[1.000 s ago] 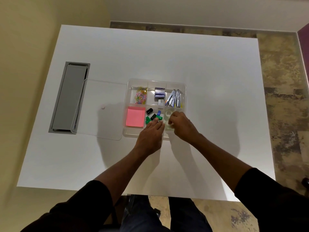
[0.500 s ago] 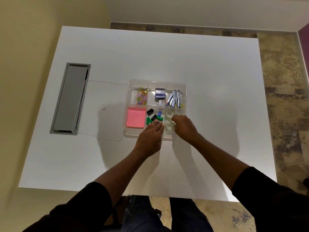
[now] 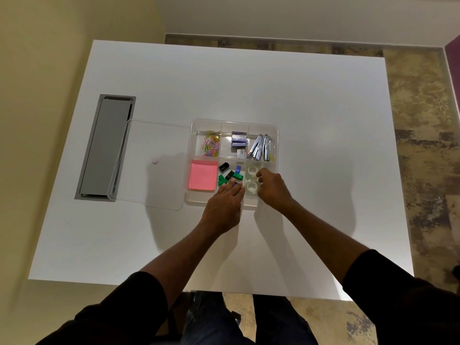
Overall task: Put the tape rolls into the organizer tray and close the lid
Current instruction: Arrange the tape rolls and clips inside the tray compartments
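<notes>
Two clear tape rolls (image 3: 252, 179) lie in the near right compartment of the organizer tray (image 3: 275, 135), between the flat, released left hand (image 3: 225, 207) and the loosely curled right hand (image 3: 272, 189), which touches them without gripping, while the lid (image 3: 151, 163) lies on the tabletop (image 3: 249, 90).

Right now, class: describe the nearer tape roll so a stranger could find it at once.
On the white table sits a clear organizer tray with six compartments. Look in its near right compartment, between the two hands. Of two clear tape rolls there, it is the nearer tape roll, closest to the person.
</notes>
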Available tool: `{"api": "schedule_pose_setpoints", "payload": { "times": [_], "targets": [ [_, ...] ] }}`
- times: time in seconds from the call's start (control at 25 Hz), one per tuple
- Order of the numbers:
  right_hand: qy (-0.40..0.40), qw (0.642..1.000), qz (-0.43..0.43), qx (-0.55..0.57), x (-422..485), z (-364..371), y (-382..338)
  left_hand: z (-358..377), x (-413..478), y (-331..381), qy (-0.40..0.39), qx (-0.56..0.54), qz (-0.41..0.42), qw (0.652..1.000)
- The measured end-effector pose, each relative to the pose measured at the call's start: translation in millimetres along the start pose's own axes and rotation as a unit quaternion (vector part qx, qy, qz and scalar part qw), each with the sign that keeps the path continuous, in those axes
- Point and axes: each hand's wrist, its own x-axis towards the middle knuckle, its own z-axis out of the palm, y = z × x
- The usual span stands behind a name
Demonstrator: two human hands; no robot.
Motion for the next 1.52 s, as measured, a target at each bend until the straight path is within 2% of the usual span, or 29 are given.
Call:
{"api": "schedule_pose_setpoints", "payload": {
  "times": [0.6,1.04,1.2,1.36,1.52],
  "targets": [
    [-0.027,0.999,-0.019,-0.033,6,0,2,0,0,0,0.005,-0.003,0.007,1.000],
    [0.009,1.000,0.007,0.007,1,3,-5,2,0,-1,0.016,0.000,0.011,1.000],
    [0.036,0.999,0.001,-0.009,-3,0,-6,0,-2,-2,0.019,-0.007,0.012,1.000],
    [0.135,0.990,-0.006,0.035,-6,-14,-23,-10,-9,-8,0.086,-0.087,-0.033,0.992],
    [0.147,0.982,-0.072,0.095,-13,-1,-71,-27,-26,-28,0.185,-0.185,-0.135,0.956]
  ]
}}
